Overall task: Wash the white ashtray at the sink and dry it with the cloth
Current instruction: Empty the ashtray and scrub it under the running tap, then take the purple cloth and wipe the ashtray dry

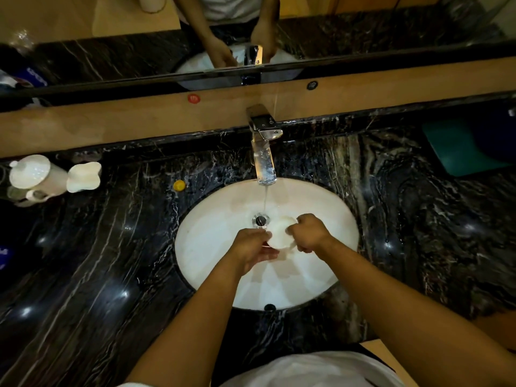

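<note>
The small round white ashtray (280,233) is held over the white oval sink (212,238), just right of the drain (261,220). My left hand (252,248) grips its left edge from below. My right hand (308,233) closes over its right side, fingers curled on the rim. A thin stream of water runs from the chrome faucet (264,152) and falls beside the ashtray's far edge. A teal cloth (458,148) lies folded on the counter at the far right.
The dark veined marble counter (111,261) surrounds the sink. A white lidded jar (33,174) and a white dish (83,177) stand at the far left, with a small yellow object (179,185) nearby. A mirror (111,32) runs along the back.
</note>
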Action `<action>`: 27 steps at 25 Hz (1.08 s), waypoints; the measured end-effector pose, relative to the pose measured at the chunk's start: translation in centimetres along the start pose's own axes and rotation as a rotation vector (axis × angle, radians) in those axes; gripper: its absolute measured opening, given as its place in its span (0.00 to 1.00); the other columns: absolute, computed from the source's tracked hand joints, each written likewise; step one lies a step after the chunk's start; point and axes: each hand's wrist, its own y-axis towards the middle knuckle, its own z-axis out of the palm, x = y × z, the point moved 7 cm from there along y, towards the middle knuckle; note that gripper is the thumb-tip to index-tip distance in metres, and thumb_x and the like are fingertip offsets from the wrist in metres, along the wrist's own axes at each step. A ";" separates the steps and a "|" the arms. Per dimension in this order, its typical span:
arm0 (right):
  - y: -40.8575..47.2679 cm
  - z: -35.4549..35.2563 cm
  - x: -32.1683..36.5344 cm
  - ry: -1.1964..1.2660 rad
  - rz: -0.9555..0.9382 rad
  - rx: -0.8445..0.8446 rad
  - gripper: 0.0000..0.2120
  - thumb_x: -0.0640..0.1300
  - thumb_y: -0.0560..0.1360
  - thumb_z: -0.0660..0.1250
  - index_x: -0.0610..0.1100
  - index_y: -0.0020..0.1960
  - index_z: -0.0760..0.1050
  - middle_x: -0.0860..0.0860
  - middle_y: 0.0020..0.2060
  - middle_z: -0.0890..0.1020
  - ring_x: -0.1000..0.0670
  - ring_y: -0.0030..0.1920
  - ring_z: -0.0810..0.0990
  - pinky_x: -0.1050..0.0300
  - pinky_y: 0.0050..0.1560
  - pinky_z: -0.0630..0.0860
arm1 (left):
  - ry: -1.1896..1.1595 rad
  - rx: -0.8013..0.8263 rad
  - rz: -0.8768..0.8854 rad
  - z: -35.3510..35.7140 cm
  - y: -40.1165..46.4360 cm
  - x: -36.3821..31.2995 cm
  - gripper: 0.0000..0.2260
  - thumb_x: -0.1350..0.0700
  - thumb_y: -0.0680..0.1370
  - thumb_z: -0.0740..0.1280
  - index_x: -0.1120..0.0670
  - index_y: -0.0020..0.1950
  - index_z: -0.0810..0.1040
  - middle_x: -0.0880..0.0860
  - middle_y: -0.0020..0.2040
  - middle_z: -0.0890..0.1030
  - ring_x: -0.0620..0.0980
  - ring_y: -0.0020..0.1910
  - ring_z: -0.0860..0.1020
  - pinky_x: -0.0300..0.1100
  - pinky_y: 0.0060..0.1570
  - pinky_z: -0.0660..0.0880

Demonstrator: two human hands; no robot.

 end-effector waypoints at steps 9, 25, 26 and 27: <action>-2.4 -1.6 -2.2 0.123 -0.078 -0.014 0.12 0.44 0.78 0.66 0.40 0.58 0.77 0.43 0.43 0.84 0.46 0.32 0.82 0.58 0.25 0.73 | -0.115 0.006 0.057 4.8 -1.2 -0.9 0.17 0.59 0.84 0.62 0.62 0.72 0.69 0.66 0.67 0.75 0.68 0.58 0.79 0.67 0.47 0.82; 8.5 -44.3 -16.4 0.035 -0.121 -0.804 0.13 0.42 0.76 0.68 0.41 0.59 0.77 0.38 0.62 0.75 0.36 0.62 0.74 0.49 0.63 0.70 | -0.296 0.121 0.172 36.3 4.9 -9.8 0.20 0.73 0.78 0.59 0.60 0.68 0.73 0.65 0.72 0.71 0.72 0.65 0.74 0.64 0.44 0.83; 9.7 -46.6 -17.2 -0.080 -0.098 -0.850 0.16 0.44 0.76 0.70 0.42 0.62 0.76 0.38 0.64 0.73 0.35 0.64 0.71 0.46 0.64 0.69 | -0.284 0.127 0.172 38.4 5.7 -10.4 0.20 0.72 0.78 0.59 0.60 0.69 0.73 0.65 0.72 0.71 0.71 0.65 0.74 0.64 0.44 0.83; 10.8 -48.4 -17.5 -0.189 -0.088 -0.869 0.20 0.46 0.75 0.71 0.43 0.64 0.74 0.38 0.66 0.71 0.34 0.66 0.69 0.43 0.65 0.68 | -0.273 0.128 0.174 40.0 6.2 -11.1 0.19 0.72 0.79 0.59 0.59 0.68 0.72 0.64 0.71 0.71 0.70 0.65 0.74 0.65 0.44 0.82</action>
